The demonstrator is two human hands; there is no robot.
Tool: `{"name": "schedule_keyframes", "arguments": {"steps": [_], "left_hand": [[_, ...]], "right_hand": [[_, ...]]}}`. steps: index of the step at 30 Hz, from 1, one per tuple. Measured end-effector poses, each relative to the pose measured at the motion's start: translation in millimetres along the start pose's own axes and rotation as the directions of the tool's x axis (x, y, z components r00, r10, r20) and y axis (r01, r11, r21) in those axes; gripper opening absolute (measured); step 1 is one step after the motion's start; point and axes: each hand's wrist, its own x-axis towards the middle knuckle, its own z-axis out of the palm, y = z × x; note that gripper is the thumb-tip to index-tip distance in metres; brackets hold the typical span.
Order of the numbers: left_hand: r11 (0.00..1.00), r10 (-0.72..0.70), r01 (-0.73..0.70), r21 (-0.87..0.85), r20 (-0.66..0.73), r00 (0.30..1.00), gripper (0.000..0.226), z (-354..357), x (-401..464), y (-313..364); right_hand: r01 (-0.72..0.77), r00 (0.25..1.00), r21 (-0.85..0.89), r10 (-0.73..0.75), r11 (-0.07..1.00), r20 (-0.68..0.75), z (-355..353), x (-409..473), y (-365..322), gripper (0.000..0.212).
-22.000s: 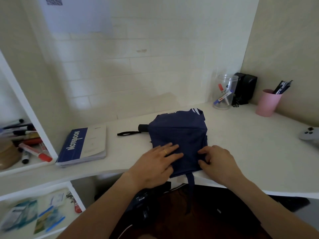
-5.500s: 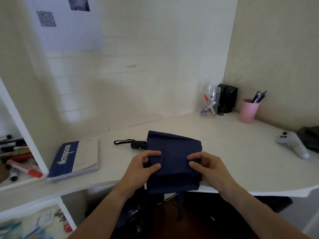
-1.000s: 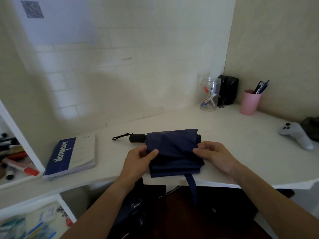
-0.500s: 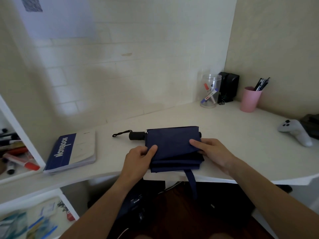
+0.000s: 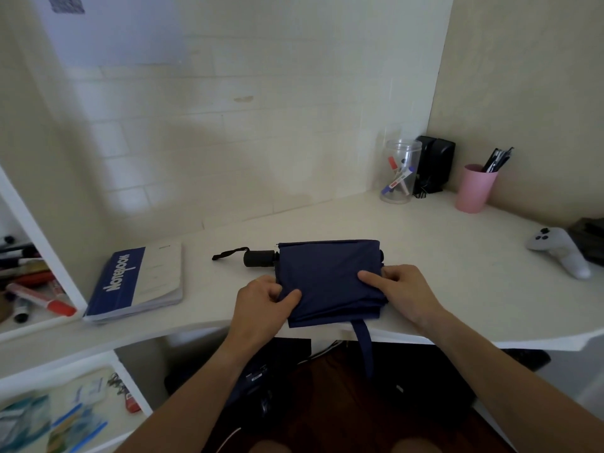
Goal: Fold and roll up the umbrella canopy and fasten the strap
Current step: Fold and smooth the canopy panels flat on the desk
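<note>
A navy umbrella canopy [image 5: 330, 276] lies folded flat in layers on the white desk [image 5: 441, 289], near its front edge. The black handle [image 5: 259, 258] with a wrist loop [image 5: 228, 253] sticks out to the left. The navy fastening strap [image 5: 363, 346] hangs loose over the desk edge. My left hand [image 5: 264, 302] pinches the canopy's left edge, thumb on top. My right hand [image 5: 402, 289] grips the right edge, fingers pressing on the fabric.
A blue notebook [image 5: 137, 282] lies to the left. At the back right stand a clear jar of markers [image 5: 400, 173], a black speaker [image 5: 434, 163] and a pink pen cup [image 5: 475, 188]. A white game controller [image 5: 560, 251] is far right. Shelves with markers [image 5: 36, 295] are at left.
The canopy has been folded up from a wide sheet into a narrower layered bundle. In the last second both hands shifted slightly along its edges, pressing the fold flat.
</note>
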Motion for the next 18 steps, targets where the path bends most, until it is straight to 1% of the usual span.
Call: {"name": "schedule_keyframes", "arguments": {"steps": [1, 3, 4, 9, 13, 14, 16, 18], "left_hand": [[1.0, 0.015, -0.015, 0.021, -0.001, 1.0, 0.059, 1.1, -0.7, 0.5], [0.999, 0.023, -0.023, 0.04, -0.005, 1.0, 0.06, 2.4, -0.4, 2.2], [0.999, 0.015, -0.014, 0.035, -0.008, 1.0, 0.059, 2.6, 0.1, 3.2], [0.997, -0.069, 0.069, -0.044, 0.004, 0.998, 0.049, 0.2, 0.7, 6.0], [0.994, -0.089, 0.089, -0.057, 0.01, 0.996, 0.051, -1.6, -0.1, 10.0], [0.993, -0.09, 0.09, -0.071, 0.011, 0.996, 0.051, -1.8, -0.3, 11.3], [0.991, -0.093, 0.094, -0.096, 0.014, 0.996, 0.05, -1.9, -1.0, 12.7], [0.991, -0.096, 0.097, -0.089, 0.018, 0.995, 0.049, -1.5, -1.1, 11.4]], "right_hand": [[0.008, 1.0, 0.024, -0.008, 1.0, 0.012, -1.2, -0.8, -0.6, 0.054], [0.003, 0.998, 0.109, -0.009, 0.994, 0.055, -3.2, -3.1, -3.5, 0.031], [-0.014, 0.996, 0.152, 0.0, 0.988, 0.092, -3.8, -5.2, -5.4, 0.023], [-0.057, 0.977, 0.268, -0.001, 0.962, 0.211, -8.9, -12.9, -14.8, 0.024], [-0.079, 0.967, 0.334, -0.01, 0.939, 0.254, -17.3, -10.4, -13.9, 0.039], [-0.074, 0.966, 0.352, -0.022, 0.933, 0.259, -18.6, -10.3, -13.5, 0.039], [-0.058, 0.956, 0.364, -0.054, 0.929, 0.289, -20.4, -10.7, -11.9, 0.033], [-0.068, 0.946, 0.357, -0.053, 0.931, 0.319, -24.0, -9.9, -10.0, 0.03]]}}
